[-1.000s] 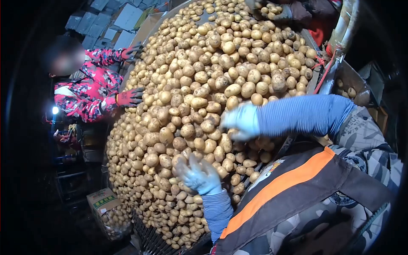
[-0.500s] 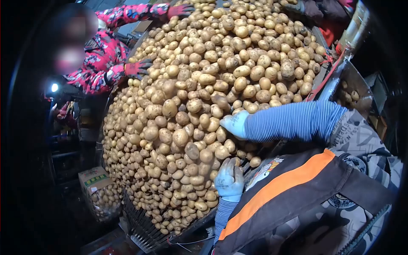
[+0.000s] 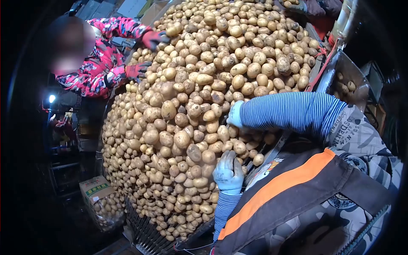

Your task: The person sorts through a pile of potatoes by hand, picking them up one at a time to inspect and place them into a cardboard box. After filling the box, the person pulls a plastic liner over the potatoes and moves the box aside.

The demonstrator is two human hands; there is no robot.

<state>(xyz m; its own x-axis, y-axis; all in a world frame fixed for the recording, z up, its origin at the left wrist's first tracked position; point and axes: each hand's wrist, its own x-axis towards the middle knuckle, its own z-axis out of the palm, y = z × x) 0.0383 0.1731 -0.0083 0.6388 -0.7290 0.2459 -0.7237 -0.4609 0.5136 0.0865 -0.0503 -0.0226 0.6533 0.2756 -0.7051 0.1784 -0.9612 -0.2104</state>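
Note:
A large heap of potatoes [image 3: 182, 138] fills the middle of the view. My left hand [image 3: 228, 172], in a light blue glove, rests against the near edge of the heap with its fingers stretched out and the thumb apart. My right hand [image 3: 235, 114], gloved alike, reaches over the heap from the right. Its fingers point down among the potatoes and are hidden, so its grip does not show. Beside my hands a loose potato [image 3: 258, 159] lies at the near rim of the heap.
A co-worker in a pink patterned jacket [image 3: 102, 63] has both gloved hands on the heap's far left. Another person's glove [image 3: 301, 6] shows at the top right. A carton with bagged potatoes [image 3: 106, 204] stands lower left, beside a slatted metal chute [image 3: 146, 231].
My right hand has shifted slightly up the heap and turned more downward. The pink-jacketed co-worker's upper hand has drawn back toward their body. The view has shifted a little.

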